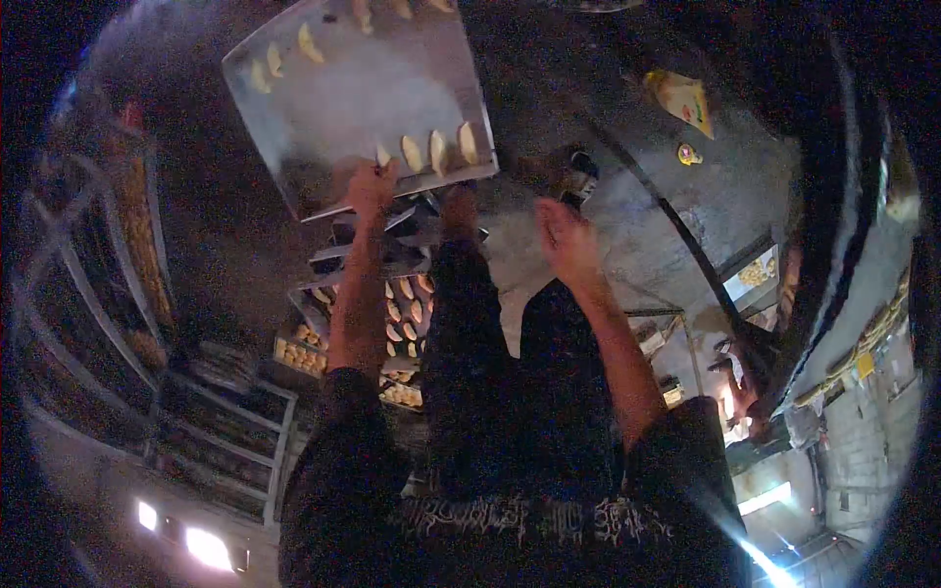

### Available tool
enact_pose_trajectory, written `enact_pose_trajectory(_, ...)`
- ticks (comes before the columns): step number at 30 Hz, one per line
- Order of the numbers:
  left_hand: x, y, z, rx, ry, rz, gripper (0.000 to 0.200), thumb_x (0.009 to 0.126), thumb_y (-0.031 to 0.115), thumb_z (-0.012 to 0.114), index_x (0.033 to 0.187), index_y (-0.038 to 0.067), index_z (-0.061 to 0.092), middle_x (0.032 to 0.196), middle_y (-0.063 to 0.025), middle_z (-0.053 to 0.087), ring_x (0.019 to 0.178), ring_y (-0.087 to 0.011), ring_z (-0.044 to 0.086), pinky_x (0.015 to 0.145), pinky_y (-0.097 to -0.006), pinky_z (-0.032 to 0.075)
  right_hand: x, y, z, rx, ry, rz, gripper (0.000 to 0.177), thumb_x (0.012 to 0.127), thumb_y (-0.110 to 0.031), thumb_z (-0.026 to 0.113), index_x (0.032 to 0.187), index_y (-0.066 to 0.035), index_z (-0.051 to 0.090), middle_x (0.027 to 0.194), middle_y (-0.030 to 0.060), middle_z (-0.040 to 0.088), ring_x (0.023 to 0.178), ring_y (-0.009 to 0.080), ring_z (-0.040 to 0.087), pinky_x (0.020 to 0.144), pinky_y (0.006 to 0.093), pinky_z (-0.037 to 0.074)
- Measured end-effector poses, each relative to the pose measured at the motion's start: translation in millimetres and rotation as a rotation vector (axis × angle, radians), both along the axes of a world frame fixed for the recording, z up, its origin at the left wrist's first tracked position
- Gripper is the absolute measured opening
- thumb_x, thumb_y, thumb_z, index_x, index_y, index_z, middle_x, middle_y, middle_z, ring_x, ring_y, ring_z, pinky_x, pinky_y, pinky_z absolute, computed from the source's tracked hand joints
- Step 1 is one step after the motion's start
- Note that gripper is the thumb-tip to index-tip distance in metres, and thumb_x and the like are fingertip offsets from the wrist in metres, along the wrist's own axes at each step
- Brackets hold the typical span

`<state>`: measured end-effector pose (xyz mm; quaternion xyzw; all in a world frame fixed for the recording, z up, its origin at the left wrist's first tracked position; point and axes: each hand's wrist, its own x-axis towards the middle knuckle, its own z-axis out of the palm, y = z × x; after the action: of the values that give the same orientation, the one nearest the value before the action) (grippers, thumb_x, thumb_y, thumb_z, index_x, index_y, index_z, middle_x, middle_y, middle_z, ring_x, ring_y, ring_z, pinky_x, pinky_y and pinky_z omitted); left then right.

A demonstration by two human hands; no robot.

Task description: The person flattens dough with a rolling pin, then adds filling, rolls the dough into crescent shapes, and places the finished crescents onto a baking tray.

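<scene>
stack of grey metal trays (328,257) with pale pastries in them, lower down; tall metal wire rack (98,294) off to the left; yellow wedge-shaped packet (683,100) on the grey floor (725,196); small yellow round thing (689,154) near it

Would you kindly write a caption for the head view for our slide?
Left hand grips a large grey metal tray of pale dough pieces; right hand hangs free.

The tray (363,88) runs past the top edge, which cuts off its far row of pastries (363,12). The left hand (372,186) grips the tray's near rim, fingertips hidden beneath. Right of the tray, the right hand (569,240) is blurred, its hold unclear. Below the tray, arm and leg partly cover stacked trays (333,257).
</scene>
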<state>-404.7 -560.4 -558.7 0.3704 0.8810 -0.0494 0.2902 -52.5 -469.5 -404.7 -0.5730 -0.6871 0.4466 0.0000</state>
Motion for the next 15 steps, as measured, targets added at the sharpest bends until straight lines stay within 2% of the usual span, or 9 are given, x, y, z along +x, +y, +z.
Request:
enact_pose_trajectory(2,3.0,-2.2,21.0,0.071,-0.025,0.015,0.058,0.078,0.062,0.072,0.091,0.006,0.073,0.084,-0.0198,0.07,0.081,-0.0407,0.068,0.071,-0.0497,0.052,-60.1,-6.0,-21.6,-0.104,0.061,-0.017,0.022,0.092,-0.016,0.065,0.111,-0.004,0.064,0.097,0.0166,0.071,0.086,0.0336,0.071,0.074,0.0422,0.056)
enact_pose_trajectory(4,-10.0,-24.5,11.5,0.109,-0.167,0.107,0.059,0.075,0.062,0.075,0.095,0.006,0.072,0.087,-0.0202,0.07,0.083,-0.0408,0.068,0.071,-0.0494,0.052,-127.5,-8.4,-41.3,-0.112,-0.019,0.06,0.023,0.091,-0.019,0.066,0.108,-0.005,0.063,0.091,0.0171,0.07,0.087,0.0359,0.07,0.074,0.0468,0.055)
enact_pose_trajectory(5,-15.4,-31.7,7.9,0.131,-0.239,0.149,0.061,0.074,0.062,0.076,0.097,0.006,0.072,0.089,-0.0203,0.07,0.084,-0.0409,0.067,0.072,-0.0492,0.052,-154.9,-14.6,-56.7,-0.069,0.008,0.063,0.025,0.09,-0.02,0.067,0.109,-0.004,0.062,0.09,0.0181,0.069,0.087,0.0367,0.069,0.074,0.0476,0.055)
enact_pose_trajectory(7,-13.9,-19.0,24.1,0.205,-0.2,0.101,0.059,0.073,0.058,0.078,0.101,0.006,0.071,0.09,-0.0192,0.07,0.084,-0.0404,0.068,0.072,-0.0493,0.052,-199.3,-32.4,-88.7,0.025,0.052,0.054,0.03,0.09,-0.022,0.067,0.11,-0.001,0.059,0.088,0.02,0.068,0.086,0.0383,0.069,0.075,0.0492,0.055)
enact_pose_trajectory(8,-15.0,-13.6,28.4,0.245,-0.19,0.072,0.059,0.073,0.057,0.079,0.103,0.006,0.07,0.091,-0.0187,0.071,0.084,-0.0401,0.068,0.072,-0.0493,0.052,-217.7,-33.7,-92.5,0.015,-0.012,0.064,0.033,0.092,-0.021,0.063,0.118,-0.002,0.057,0.098,0.0215,0.066,0.093,0.0385,0.066,0.079,0.0495,0.054)
enact_pose_trajectory(9,-21.0,-26.4,9.0,0.303,-0.191,-0.004,0.058,0.073,0.053,0.081,0.105,0.006,0.068,0.091,-0.018,0.071,0.085,-0.0394,0.068,0.072,-0.0491,0.052,-233.7,-31.8,-93.0,0.007,-0.085,0.07,0.037,0.094,-0.021,0.059,0.125,-0.002,0.055,0.107,0.0229,0.064,0.099,0.0388,0.064,0.084,0.0498,0.053)
enact_pose_trajectory(10,-23.2,-20.2,11.0,0.28,-0.219,0.017,0.058,0.074,0.053,0.08,0.106,0.006,0.068,0.091,-0.0179,0.071,0.085,-0.0393,0.068,0.072,-0.0488,0.053,-243.2,-33.2,-101.8,0.001,-0.161,0.076,0.041,0.096,-0.02,0.055,0.133,-0.002,0.052,0.116,0.0244,0.061,0.106,0.039,0.061,0.088,0.05,0.052)
enact_pose_trajectory(12,-24.8,-13.3,17.3,0.229,-0.27,0.072,0.057,0.075,0.052,0.08,0.106,0.006,0.067,0.091,-0.0178,0.071,0.086,-0.0389,0.068,0.073,-0.0482,0.053,-257.5,-36.1,-132.5,-0.056,-0.202,0.025,0.042,0.096,-0.015,0.053,0.136,-0.001,0.049,0.123,0.025,0.058,0.109,0.0405,0.059,0.091,0.0501,0.051)
enact_pose_trajectory(15,-35.5,-18.7,9.2,0.101,-0.363,0.119,0.058,0.076,0.049,0.08,0.11,0.005,0.066,0.092,-0.0184,0.071,0.088,-0.0391,0.068,0.076,-0.0462,0.053,-260.6,-36.8,-139.0,-0.125,-0.208,0.109,0.045,0.094,-0.008,0.051,0.138,0.002,0.046,0.126,0.0253,0.056,0.111,0.0428,0.057,0.096,0.05,0.049)
